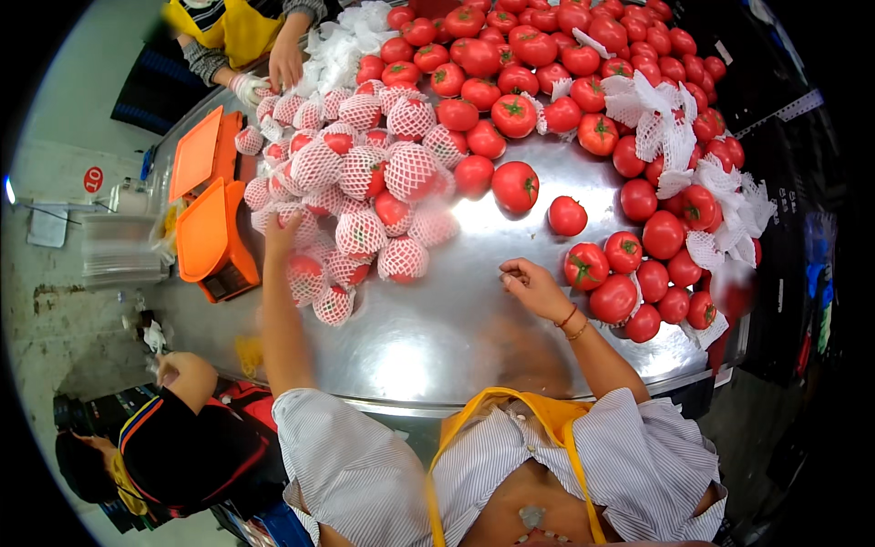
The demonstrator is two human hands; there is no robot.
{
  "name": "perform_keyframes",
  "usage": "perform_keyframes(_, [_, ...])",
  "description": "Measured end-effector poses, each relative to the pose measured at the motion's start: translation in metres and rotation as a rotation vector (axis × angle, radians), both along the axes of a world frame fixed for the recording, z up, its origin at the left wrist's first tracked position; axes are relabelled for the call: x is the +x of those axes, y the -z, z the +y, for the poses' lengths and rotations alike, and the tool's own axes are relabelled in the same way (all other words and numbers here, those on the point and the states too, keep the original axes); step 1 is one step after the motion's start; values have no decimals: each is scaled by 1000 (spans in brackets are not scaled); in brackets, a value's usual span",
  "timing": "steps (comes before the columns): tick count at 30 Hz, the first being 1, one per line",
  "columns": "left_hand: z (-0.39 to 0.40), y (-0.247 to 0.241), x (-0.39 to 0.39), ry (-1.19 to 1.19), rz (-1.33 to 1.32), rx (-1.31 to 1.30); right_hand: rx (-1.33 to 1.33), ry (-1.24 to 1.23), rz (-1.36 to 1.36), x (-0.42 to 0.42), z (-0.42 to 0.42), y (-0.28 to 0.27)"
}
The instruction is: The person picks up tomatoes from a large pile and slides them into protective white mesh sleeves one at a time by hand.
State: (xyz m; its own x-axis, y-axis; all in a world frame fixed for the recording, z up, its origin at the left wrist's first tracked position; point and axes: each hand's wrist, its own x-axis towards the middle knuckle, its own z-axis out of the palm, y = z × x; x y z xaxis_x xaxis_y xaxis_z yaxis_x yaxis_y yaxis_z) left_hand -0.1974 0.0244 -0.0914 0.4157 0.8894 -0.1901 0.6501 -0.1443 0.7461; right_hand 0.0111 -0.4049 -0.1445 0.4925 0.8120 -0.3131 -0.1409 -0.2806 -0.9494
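Note:
On the left, my left hand [281, 232] reaches into a heap of tomatoes in white foam netting [360, 232]. Its fingers rest against a netted tomato at the heap's near left side; blur hides whether they grip it. My right hand [532, 284] hovers over the steel table [437, 328], fingers loosely curled together, with nothing visible in them. Close to its right lie bare red tomatoes [586, 267]. Beyond it, a single bare tomato [567, 216] sits apart, and a larger one [515, 187] lies nearer the netted heap.
Bare tomatoes [478, 58] cover the far side. Loose foam nets lie at the right [728, 205] and far left [348, 44]. Two orange bins [212, 229] stand left. Across the table, a co-worker's gloved hand [247, 89] touches netted tomatoes; another person [198, 444] is at my left.

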Motion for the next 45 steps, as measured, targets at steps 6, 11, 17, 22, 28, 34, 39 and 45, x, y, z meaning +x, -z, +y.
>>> perform_keyframes(6, [79,57,-75,128,-220,435,29,-139,-280,22,-18,-45])
perform_keyframes(11, [7,2,-58,-128,-4,708,-139,287,-626,102,-65,-85])
perform_keyframes(17, [-134,-58,24,104,-382,418,-547,513,-1188,196,-143,-70])
perform_keyframes(22, [-218,-27,35,198,-401,21,-855,449,-1319,185,-212,-77])
perform_keyframes(28, [-304,35,65,349,-494,-150,-392,499,-1245,187,-269,-40])
perform_keyframes(34, [-403,20,122,369,-365,-863,71,512,-920,112,-194,-89])
perform_keyframes(39, [-443,11,149,230,-700,-1514,309,16,-829,24,-145,-80])
perform_keyframes(45, [-430,24,121,91,-708,-1192,158,216,-331,9,-121,-71])
